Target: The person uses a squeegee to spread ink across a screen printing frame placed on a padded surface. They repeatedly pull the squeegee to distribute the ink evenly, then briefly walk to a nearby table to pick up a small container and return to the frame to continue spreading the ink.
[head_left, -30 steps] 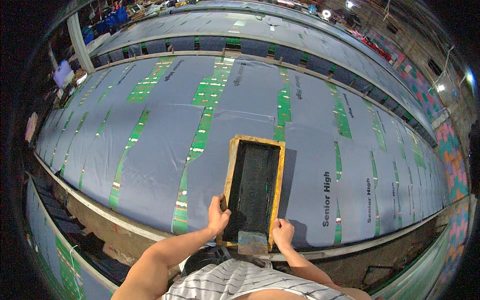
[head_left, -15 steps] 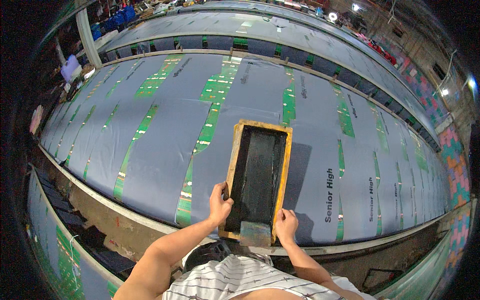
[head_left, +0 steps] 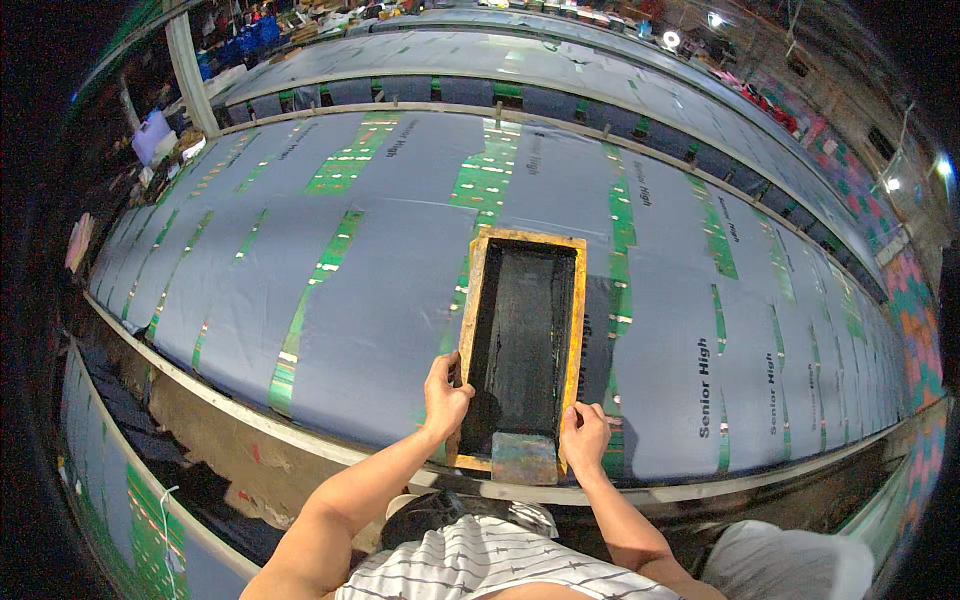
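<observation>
A striped white shirt (head_left: 500, 555) filled the nearest part of the view, and just beyond it a grey rectangular block (head_left: 525, 458) rested at the near end of a framed screen (head_left: 522, 340). The left hand (head_left: 446, 393) gripped the screen's left rail between thumb and fingers, and the right hand (head_left: 586, 434) pinched the right rail a little nearer the body. Handling it well likely called for an even hold on both rails, the frame kept level so that the block could not slide, and the dark mesh kept from smearing across the cloth. The screen was over the near half of the counter (head_left: 275, 428), its near end close to the counter's edge; shadow along its right rail suggested that it was raised, though the gap could not be judged. Its long axis ran away from the person, across the counter's width, the far end leaning slightly right and the block's end facing the body. Around it lay grey cloth panels (head_left: 400, 290), parted by green strips (head_left: 328, 260), with dark lettering (head_left: 704, 388) on those to the right. Farther off stood a second covered counter (head_left: 450, 76), a pale post (head_left: 190, 75) at the left and a round lamp (head_left: 671, 39) beyond.
</observation>
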Motion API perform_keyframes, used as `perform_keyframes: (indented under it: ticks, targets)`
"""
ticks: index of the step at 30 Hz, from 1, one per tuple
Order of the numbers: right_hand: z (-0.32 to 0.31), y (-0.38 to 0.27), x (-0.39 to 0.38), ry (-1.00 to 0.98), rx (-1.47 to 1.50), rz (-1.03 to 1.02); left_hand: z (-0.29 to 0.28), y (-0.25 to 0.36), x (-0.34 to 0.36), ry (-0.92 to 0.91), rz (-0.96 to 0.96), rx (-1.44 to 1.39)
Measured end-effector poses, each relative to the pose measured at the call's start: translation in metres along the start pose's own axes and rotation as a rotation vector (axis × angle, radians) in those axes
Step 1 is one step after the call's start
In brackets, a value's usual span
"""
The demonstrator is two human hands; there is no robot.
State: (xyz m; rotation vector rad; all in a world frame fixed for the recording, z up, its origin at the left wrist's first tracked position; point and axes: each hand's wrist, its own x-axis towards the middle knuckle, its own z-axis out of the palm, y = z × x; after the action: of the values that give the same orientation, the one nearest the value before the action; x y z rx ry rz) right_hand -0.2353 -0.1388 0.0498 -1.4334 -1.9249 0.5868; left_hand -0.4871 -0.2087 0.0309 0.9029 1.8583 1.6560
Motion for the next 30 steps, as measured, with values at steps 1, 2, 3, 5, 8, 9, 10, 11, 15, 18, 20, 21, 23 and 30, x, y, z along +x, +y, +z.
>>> perform_keyframes:
  ticks: [1,2,3,5,8,9,10,11,15,18,20,21,23,30]
  targets:
    - [0.013,-0.013,-0.006,-0.001,-0.004,0.010,-0.017,-0.002,0.005,-0.001,-0.004,-0.024]
    - [0.027,-0.027,-0.012,0.002,-0.007,0.019,-0.035,-0.004,0.011,-0.003,-0.004,-0.050]
    - [0.041,-0.042,-0.018,0.006,-0.010,0.028,-0.055,-0.005,0.016,-0.008,-0.015,-0.042]
    - [0.071,-0.074,-0.033,0.009,-0.004,0.047,-0.099,-0.011,0.025,-0.018,-0.040,-0.023]
    - [0.114,-0.118,-0.054,0.005,0.009,0.036,-0.161,-0.022,0.040,-0.022,-0.009,-0.014]
    - [0.128,-0.132,-0.062,0.001,0.013,0.038,-0.182,-0.021,0.044,-0.008,0.016,0.083]
    - [0.141,-0.146,-0.067,-0.004,0.016,0.040,-0.201,-0.020,0.048,-0.005,-0.011,0.065]
    - [0.153,-0.164,-0.073,-0.029,0.032,0.049,-0.223,-0.025,0.051,0.007,-0.033,0.063]
    - [0.194,-0.210,-0.095,-0.050,0.072,0.012,-0.289,-0.035,0.065,0.002,-0.053,0.118]
    - [0.215,-0.227,-0.105,-0.100,0.053,0.056,-0.311,-0.035,0.073,0.000,-0.062,0.084]
    - [0.221,-0.231,-0.106,-0.116,0.046,0.067,-0.317,-0.036,0.078,0.001,-0.085,0.093]
    - [0.222,-0.235,-0.107,-0.119,0.046,0.069,-0.317,-0.034,0.079,0.004,-0.079,0.103]
    - [0.223,-0.236,-0.105,-0.115,0.047,0.069,-0.317,-0.040,0.083,-0.019,-0.070,0.106]
    - [0.223,-0.221,-0.087,-0.111,0.015,0.058,-0.295,-0.062,0.097,-0.001,-0.077,0.074]
